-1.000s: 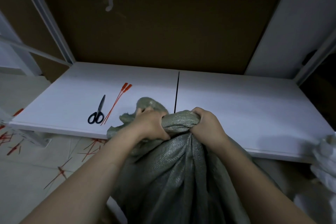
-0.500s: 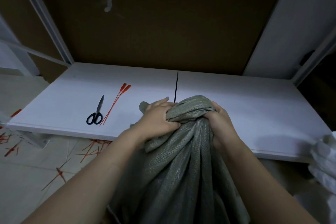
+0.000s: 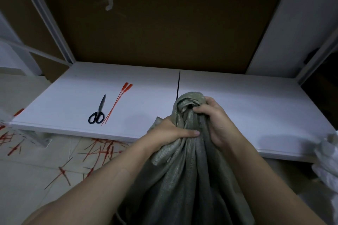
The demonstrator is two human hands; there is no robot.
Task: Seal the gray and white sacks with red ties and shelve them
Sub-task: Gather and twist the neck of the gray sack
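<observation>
Two hands on gray sack, its gathered neck held up over front edge of white shelf: left hand curled round bunched fabric, right hand clenched on twisted top. Two red ties flat on shelf just beside scissors, well left of sack; white sack at far right.

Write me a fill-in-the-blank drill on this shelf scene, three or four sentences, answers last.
The left hand and right hand both grip the bunched neck of a ____ sack.
The scissors on the shelf have ____ handles.
Exactly ____ red ties lie beside the scissors.
Other loose ties lie scattered on the ____.
Missing words: gray; black; two; floor.
</observation>
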